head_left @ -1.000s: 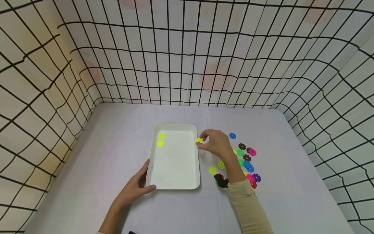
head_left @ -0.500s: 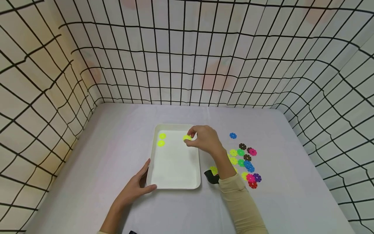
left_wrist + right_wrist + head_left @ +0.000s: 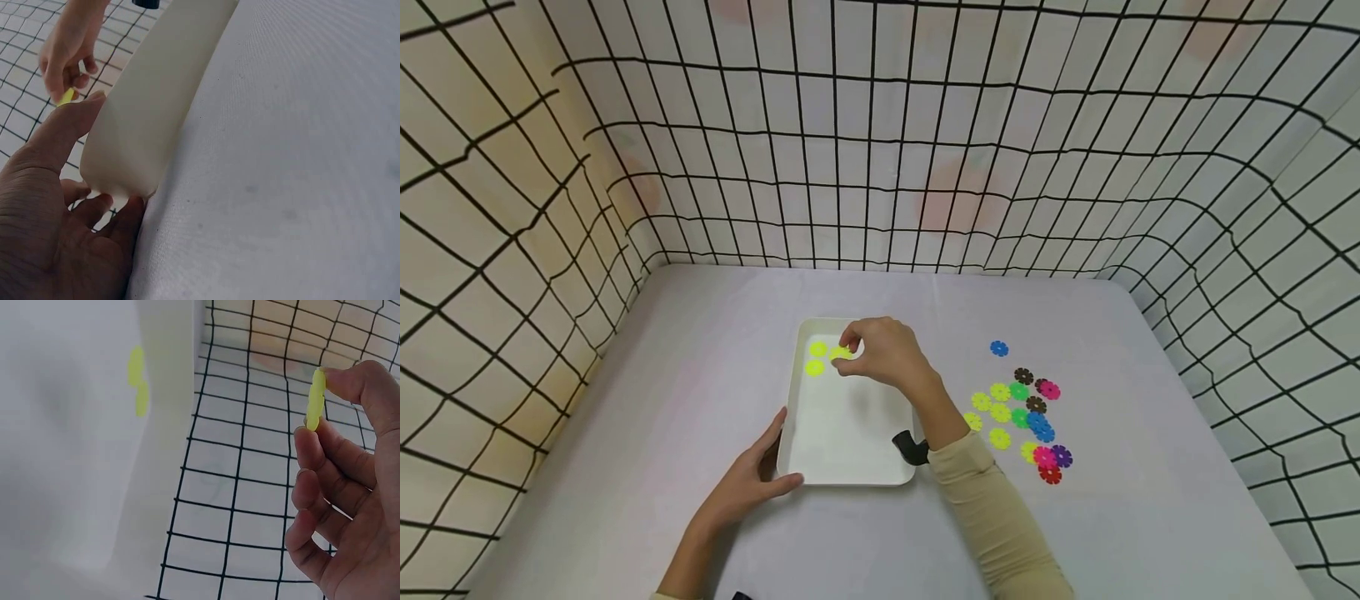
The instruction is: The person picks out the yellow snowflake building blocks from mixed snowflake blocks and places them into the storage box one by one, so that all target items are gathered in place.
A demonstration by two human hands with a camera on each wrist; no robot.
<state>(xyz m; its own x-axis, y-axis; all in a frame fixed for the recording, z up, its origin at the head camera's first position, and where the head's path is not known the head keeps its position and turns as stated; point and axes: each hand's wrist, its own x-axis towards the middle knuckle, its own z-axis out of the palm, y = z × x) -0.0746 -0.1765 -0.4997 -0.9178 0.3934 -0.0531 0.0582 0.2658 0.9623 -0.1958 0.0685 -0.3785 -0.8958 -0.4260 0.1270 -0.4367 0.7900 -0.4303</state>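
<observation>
My right hand pinches a yellow flower-shaped plastic disc between thumb and fingertips, over the far left part of a white tray. In the right wrist view the pinched disc stands on edge, clear of the tray floor. Two more yellow discs lie one behind the other inside the tray's far left corner. At the tray's near left corner, my left hand holds the side, its thumb at the near rim. The left wrist view has its fingers bent against the tray wall.
Right of the tray, loose discs lie scattered: several yellow discs, green discs, brown discs, blue discs, plus pink, purple and red ones. One blue disc lies apart, farther back. Black wire grid surrounds the white-covered table.
My right hand has carried the yellow disc left, from the tray's right rim to beside the two yellow discs. My left hand has stayed at the tray corner.
</observation>
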